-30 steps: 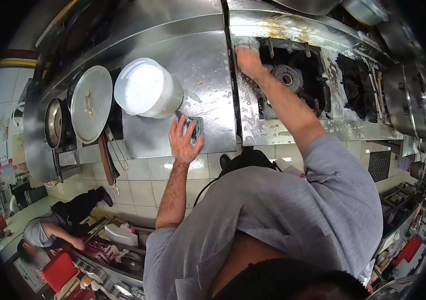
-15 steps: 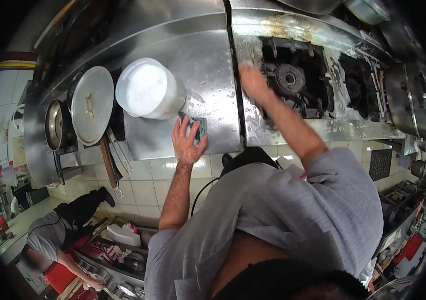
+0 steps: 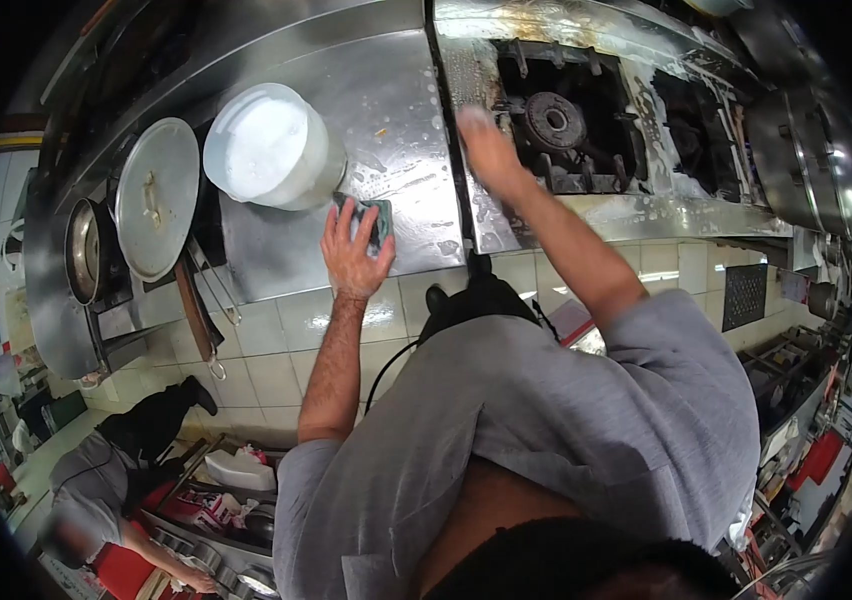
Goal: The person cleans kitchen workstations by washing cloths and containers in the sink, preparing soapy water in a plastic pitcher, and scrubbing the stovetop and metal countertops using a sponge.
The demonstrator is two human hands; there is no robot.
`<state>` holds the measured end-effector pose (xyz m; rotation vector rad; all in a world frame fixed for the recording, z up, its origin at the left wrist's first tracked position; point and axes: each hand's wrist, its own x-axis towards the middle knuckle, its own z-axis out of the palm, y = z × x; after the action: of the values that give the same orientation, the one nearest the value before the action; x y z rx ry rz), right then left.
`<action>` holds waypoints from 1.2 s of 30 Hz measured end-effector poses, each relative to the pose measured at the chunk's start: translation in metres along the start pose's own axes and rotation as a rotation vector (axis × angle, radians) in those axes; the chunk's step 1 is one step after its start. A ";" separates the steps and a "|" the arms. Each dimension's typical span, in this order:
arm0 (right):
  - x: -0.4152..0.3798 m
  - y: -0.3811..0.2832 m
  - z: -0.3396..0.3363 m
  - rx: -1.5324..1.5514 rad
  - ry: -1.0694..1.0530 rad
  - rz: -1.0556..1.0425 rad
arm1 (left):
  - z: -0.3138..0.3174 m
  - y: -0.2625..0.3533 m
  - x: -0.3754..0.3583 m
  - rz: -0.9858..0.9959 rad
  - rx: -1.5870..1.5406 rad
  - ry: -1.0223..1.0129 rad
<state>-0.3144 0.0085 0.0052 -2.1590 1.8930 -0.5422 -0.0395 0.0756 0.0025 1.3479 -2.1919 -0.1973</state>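
My left hand (image 3: 351,250) lies flat on a green sponge (image 3: 380,220), near the front edge of the wet steel counter (image 3: 396,100). My right hand (image 3: 488,148) reaches to the soapy steel strip left of a gas burner (image 3: 551,115). Its fingers are blurred and press something pale, probably a scrubbing pad (image 3: 468,114), onto the metal. Both arms are bare below grey sleeves.
A white lidded bucket (image 3: 266,145) stands just left of my left hand. Beyond it are a pot with a metal lid (image 3: 154,195) and hanging pan handles (image 3: 196,310). A second burner (image 3: 696,110) and large steel pots (image 3: 816,150) are at the right. Another person (image 3: 96,480) bends low at lower left.
My right hand has drawn back from the far corner of the burner recess toward the front along the strip beside it. My left hand has stayed on the sponge. The other person has bent lower.
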 end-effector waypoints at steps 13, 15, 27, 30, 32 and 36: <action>0.041 0.011 0.003 0.089 0.024 0.156 | -0.002 0.001 -0.001 -0.005 0.001 -0.003; 0.016 0.000 0.007 0.024 0.086 0.104 | -0.004 0.002 -0.004 0.002 -0.009 0.001; 0.090 0.044 0.028 -0.039 0.084 0.061 | -0.002 0.004 0.004 -0.029 0.004 -0.017; 0.029 0.026 0.036 -0.226 0.245 -0.111 | -0.002 0.003 0.004 -0.025 0.014 -0.033; 0.010 0.020 0.035 -0.211 0.158 -0.096 | -0.002 0.002 0.003 -0.033 0.008 -0.035; 0.118 0.046 0.011 -0.126 -0.083 0.109 | 0.000 0.002 0.000 -0.029 0.012 -0.028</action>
<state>-0.3396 -0.1158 -0.0079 -2.1009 2.0350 -0.3152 -0.0412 0.0768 0.0029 1.3913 -2.2011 -0.2160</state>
